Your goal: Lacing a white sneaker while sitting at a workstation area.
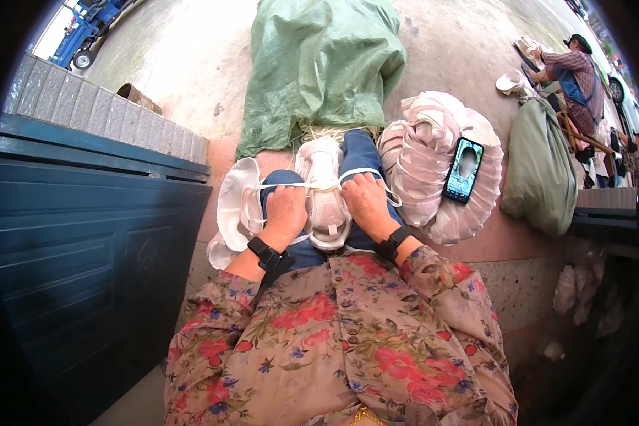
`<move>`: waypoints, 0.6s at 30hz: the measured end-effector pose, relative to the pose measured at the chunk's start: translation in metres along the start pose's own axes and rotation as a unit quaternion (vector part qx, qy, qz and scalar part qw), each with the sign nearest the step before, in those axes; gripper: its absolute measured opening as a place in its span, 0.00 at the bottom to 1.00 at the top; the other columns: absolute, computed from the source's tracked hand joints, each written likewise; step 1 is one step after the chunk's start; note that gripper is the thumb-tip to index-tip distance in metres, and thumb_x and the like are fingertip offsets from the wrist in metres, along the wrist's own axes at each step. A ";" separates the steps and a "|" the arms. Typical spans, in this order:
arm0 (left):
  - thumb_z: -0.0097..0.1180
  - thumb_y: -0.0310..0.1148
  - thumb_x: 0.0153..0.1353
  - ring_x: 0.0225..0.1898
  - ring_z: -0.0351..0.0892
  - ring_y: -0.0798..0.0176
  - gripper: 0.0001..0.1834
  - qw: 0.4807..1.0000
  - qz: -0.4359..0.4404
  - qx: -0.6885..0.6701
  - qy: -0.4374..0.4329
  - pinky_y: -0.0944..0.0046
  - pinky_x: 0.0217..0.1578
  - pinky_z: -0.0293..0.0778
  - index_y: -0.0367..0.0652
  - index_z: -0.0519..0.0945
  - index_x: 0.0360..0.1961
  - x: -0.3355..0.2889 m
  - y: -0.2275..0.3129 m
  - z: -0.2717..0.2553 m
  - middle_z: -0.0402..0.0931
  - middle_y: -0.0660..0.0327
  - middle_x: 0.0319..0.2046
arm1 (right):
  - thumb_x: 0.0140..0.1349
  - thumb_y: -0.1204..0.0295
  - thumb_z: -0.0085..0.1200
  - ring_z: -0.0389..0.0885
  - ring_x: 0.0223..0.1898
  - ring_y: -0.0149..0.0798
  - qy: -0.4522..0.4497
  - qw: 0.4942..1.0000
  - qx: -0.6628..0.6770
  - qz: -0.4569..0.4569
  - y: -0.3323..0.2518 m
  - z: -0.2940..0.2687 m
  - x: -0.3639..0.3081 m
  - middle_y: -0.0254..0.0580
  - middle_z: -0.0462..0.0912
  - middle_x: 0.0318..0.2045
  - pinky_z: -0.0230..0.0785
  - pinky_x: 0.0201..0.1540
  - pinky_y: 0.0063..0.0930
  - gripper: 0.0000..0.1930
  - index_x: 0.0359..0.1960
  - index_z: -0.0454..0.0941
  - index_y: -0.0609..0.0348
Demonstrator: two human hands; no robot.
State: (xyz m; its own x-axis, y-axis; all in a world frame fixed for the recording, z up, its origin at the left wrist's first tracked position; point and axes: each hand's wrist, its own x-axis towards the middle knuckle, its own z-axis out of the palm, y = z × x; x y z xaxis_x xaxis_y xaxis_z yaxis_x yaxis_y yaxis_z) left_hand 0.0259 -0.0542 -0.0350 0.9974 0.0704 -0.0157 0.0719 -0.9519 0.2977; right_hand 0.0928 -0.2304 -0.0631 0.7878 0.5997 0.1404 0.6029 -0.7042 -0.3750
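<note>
Two hands, one shoe upper [327, 220], one white lace [321, 186] — the work in hand, judged to be lacing or tying.

Item: shoe upper, pale pink and white, mesh at the end nearer the body; lying lengthwise between the thighs of the blue trousers [362, 151]. Whether a sole is fixed to it cannot be told.

Item: left hand [286, 213], beside the upper; fingers curled, apparently gripping the lace where it runs out to that side.

Item: right hand [368, 204], at the other edge; fingers bent in, apparently pinching the lace, a loose length trailing past the knuckles.

Condition: part-finished, by judgement. Done — the lace is on the upper and crosses its middle. Left — the ends run free to both sides, with no finished bow visible; drawing up and securing seem outstanding. Any knot at the crossing is too small to tell.

Stock: one loose upper [237, 200] beside the left knee; one large nested stack [424, 160] beside the right, a phone [463, 170] resting on it. Several pieces thus remain about the seat; which are laced and which await lacing cannot be told.

Also present: one green sack [323, 67], directly ahead beyond the knees, contents hidden.
</note>
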 end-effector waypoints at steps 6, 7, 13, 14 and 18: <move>0.50 0.30 0.46 0.32 0.71 0.56 0.04 0.989 0.100 0.104 -0.040 0.55 0.30 0.63 0.42 0.75 0.20 0.013 0.008 -0.006 0.75 0.58 0.21 | 0.49 0.65 0.51 0.70 0.35 0.41 0.003 1.000 -0.016 -0.002 0.003 0.001 -0.002 0.37 0.73 0.26 0.57 0.35 0.38 0.07 0.21 0.75 0.53; 0.52 0.32 0.47 0.32 0.71 0.56 0.05 0.989 0.074 0.110 -0.067 0.55 0.30 0.63 0.43 0.75 0.19 0.013 0.006 -0.006 0.75 0.59 0.22 | 0.49 0.66 0.52 0.70 0.33 0.41 0.029 0.999 -0.016 -0.018 0.004 0.005 -0.002 0.37 0.72 0.24 0.58 0.34 0.38 0.06 0.19 0.74 0.51; 0.57 0.41 0.48 0.35 0.68 0.56 0.12 0.994 0.029 0.096 0.031 0.55 0.32 0.60 0.43 0.76 0.20 -0.006 0.021 -0.011 0.73 0.59 0.21 | 0.51 0.64 0.50 0.69 0.35 0.41 -0.003 1.000 -0.003 0.010 -0.002 -0.001 -0.004 0.40 0.73 0.27 0.57 0.36 0.37 0.10 0.22 0.77 0.56; 0.58 0.41 0.47 0.36 0.68 0.56 0.13 0.995 0.025 0.095 0.016 0.56 0.32 0.60 0.42 0.75 0.22 -0.010 0.024 -0.012 0.73 0.59 0.23 | 0.51 0.62 0.51 0.69 0.35 0.41 -0.008 1.000 0.009 0.012 -0.006 -0.006 -0.005 0.40 0.73 0.27 0.56 0.37 0.36 0.11 0.23 0.77 0.57; 0.56 0.39 0.49 0.37 0.68 0.56 0.11 0.995 0.011 0.102 0.002 0.55 0.32 0.61 0.42 0.73 0.24 -0.015 0.027 -0.010 0.73 0.59 0.24 | 0.49 0.59 0.54 0.68 0.36 0.41 -0.012 0.999 0.033 0.008 -0.009 -0.017 -0.009 0.40 0.73 0.27 0.56 0.37 0.36 0.14 0.25 0.76 0.57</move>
State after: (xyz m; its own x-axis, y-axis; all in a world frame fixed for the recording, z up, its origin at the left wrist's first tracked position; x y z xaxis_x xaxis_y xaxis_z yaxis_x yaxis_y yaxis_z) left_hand 0.0124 -0.0787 -0.0175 0.9987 0.0495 -0.0071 0.0500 -0.9938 0.0988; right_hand 0.0825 -0.2357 -0.0452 0.7939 0.5979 0.1111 0.5795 -0.6885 -0.4361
